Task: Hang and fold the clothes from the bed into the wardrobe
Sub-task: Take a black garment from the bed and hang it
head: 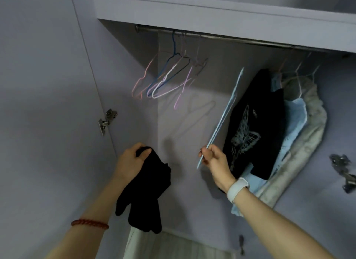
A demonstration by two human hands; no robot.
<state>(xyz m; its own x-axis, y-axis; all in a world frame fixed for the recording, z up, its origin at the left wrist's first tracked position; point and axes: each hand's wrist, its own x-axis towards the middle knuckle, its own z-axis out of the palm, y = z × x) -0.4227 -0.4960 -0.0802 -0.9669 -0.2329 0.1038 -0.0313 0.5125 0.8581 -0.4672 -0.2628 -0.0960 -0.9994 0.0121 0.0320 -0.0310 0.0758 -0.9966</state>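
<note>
Open wardrobe (192, 123); left hand (133, 160) clutching black garment (144, 193); right hand (213, 158) pinching light-blue hanger (223, 116).

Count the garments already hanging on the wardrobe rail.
3 can be told apart, all at the rail's right end: a black printed T-shirt in front, a light blue garment behind it, and a pale whitish garment farthest right. More may hang hidden behind.

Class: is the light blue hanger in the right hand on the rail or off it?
Off. The right hand holds the blue hanger by one end, below the rail.
</note>
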